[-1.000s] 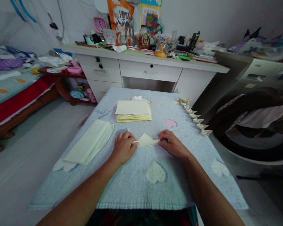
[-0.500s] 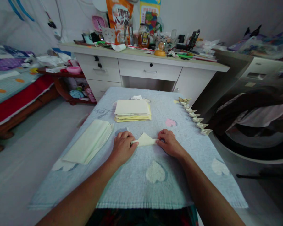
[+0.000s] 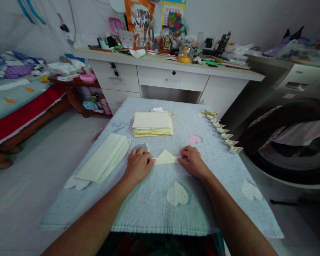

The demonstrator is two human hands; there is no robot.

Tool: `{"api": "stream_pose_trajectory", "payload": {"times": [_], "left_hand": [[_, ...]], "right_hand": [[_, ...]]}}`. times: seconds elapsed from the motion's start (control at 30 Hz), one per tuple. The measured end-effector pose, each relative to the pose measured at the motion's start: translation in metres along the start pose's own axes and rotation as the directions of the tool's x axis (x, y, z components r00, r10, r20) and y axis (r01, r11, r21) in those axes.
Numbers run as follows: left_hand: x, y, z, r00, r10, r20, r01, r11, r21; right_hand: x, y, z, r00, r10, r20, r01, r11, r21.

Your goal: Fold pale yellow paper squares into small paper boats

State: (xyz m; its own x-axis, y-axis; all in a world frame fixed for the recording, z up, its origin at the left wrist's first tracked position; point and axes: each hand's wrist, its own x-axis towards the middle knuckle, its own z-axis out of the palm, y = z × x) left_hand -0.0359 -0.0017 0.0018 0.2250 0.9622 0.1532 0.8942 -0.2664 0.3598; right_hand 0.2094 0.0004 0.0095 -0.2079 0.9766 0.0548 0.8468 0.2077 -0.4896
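Observation:
A small folded sheet of cream paper lies on the cloth-covered table, its peak pointing away from me and a straight band along its near edge. My left hand grips the band's left end between thumb and curled fingers. At the right end, my right hand pinches the band the same way. Beyond my hands sits a stack of cream and yellow paper. To the left lies a long folded bundle of pale paper. Several folded paper boats stand in a row along the table's right side.
A light blue cloth with heart prints covers the table. Behind it stands a white desk crowded with jars and bags. A washing machine is at the right, a bed at the left.
The whole view has shifted slightly, so things appear a little to the right. Both hands still hold the ends of the folded paper, which looks much the same.

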Motion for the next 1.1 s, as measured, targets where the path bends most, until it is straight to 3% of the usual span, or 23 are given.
{"api": "stream_pose_trajectory", "payload": {"times": [0.4,1.1], "left_hand": [[0.0034,-0.0046,-0.0026,0.998,-0.024,0.056,0.028,0.997,-0.077],[0.0023,-0.0008,-0.0006,0.999,0.032,-0.005,-0.032,0.999,-0.006]], "right_hand": [[0.0004,0.0005,0.0017,1.0,-0.003,-0.019,0.003,1.0,-0.008],[0.0002,-0.0013,0.002,0.999,0.006,-0.039,-0.006,1.0,0.003]]}}
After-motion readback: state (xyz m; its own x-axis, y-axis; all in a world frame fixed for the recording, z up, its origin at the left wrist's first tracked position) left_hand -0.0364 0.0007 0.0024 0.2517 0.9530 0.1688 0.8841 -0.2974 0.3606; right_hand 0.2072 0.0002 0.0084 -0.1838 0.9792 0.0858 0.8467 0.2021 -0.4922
